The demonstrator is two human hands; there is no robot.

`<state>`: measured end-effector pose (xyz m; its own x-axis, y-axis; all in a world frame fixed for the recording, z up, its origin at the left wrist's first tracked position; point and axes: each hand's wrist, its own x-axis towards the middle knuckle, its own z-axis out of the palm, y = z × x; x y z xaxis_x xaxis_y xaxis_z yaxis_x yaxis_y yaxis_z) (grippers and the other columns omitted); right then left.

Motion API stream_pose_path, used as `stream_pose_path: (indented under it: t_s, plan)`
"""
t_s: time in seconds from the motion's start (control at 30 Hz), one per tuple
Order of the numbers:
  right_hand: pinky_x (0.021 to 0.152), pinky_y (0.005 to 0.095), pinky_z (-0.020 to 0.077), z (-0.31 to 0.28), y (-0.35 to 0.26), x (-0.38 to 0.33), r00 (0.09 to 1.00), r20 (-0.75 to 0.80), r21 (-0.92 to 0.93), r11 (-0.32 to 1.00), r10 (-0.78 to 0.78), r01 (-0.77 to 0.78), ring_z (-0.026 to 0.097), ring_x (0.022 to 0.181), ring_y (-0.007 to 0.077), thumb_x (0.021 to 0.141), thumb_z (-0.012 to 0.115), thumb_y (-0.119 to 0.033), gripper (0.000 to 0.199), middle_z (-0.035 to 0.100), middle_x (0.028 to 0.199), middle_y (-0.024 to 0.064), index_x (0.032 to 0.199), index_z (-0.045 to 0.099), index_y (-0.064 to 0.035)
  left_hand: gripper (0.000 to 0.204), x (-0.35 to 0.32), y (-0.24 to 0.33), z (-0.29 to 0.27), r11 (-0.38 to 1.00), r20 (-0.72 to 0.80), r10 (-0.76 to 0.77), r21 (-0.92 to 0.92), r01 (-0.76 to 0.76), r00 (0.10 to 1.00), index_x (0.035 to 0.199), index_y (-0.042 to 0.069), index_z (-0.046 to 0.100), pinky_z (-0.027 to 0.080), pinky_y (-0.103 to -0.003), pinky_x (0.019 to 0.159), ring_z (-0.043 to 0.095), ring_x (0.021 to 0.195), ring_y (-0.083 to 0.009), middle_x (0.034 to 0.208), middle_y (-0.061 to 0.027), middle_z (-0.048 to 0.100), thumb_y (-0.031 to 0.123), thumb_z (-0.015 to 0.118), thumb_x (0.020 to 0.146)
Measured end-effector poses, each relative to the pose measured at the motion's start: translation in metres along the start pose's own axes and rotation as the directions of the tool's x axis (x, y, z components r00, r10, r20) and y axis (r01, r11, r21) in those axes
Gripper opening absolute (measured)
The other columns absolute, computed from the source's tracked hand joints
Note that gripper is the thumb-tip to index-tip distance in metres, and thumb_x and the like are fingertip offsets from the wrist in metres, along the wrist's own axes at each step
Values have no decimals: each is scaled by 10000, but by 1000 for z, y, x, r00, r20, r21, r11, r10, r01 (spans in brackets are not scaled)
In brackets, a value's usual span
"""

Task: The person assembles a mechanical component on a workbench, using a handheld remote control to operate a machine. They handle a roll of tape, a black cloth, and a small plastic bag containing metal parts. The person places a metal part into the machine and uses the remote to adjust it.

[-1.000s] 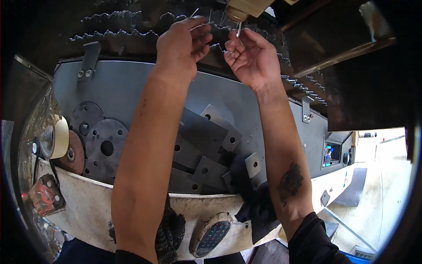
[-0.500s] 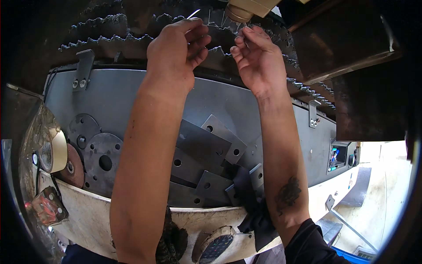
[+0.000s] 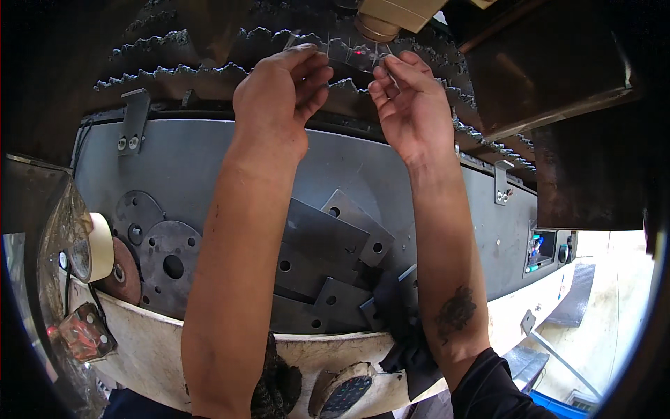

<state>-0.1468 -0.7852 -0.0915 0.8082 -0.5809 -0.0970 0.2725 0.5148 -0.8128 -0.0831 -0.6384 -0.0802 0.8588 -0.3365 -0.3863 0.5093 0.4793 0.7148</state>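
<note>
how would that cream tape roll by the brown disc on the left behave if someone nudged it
The tape roll would probably roll, since it is round and seems to stand on its edge. It may also tip over easily, its band looking narrow compared with its height. The brown disc right beside it might check it on that side.

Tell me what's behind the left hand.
Behind the left hand, dark jagged-edged slats show on either side. Whatever lies directly behind the hand is covered and cannot be seen.
</note>
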Motion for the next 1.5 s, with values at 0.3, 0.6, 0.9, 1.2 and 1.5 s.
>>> stream_pose_path:
  t_s: [0.3,0.6,0.9,1.2,1.5]
  plan:
    - [759,315,582,-4,-2,-1,992,70,-25,994,-107,109,698,901,251,859,634,57,335,665,926,109,1132,466,-40,208,-2,-4,4,999,19,-5,-40,6,1000,1093,28,618,547,-309,808,680,974,-195,1061,-101,692,162,515,972]
    - [780,323,603,-2,2,-3,966,131,-33,972,-225,231,696,914,274,863,621,89,336,654,929,117,1139,453,-5,201,-4,-11,5,997,59,34,-76,-30,998,1151,38,545,544,-337,855,678,1028,-241,1091,-136,687,131,460,994]
    - [772,315,608,-3,4,-5,946,163,-78,952,-280,296,703,886,250,872,614,82,330,648,938,98,1150,456,3,249,-8,-17,11,995,55,64,-82,-59,996,1210,38,484,528,-361,863,674,1023,-258,1122,-158,673,180,438,1010]
    - [714,330,604,6,-19,-40,969,117,-93,969,-216,227,699,830,252,838,589,92,310,630,919,107,1119,486,12,278,-45,-31,36,967,-21,60,-247,-63,998,1126,47,549,484,-340,786,649,868,-201,974,-103,676,236,536,922]
    - [686,342,534,33,-50,-74,882,195,-143,877,-429,458,637,786,260,872,458,-2,339,615,967,169,1209,432,19,162,-101,-15,51,896,99,285,-382,-228,954,995,30,596,499,-337,766,640,881,-208,928,-89,646,146,553,891]
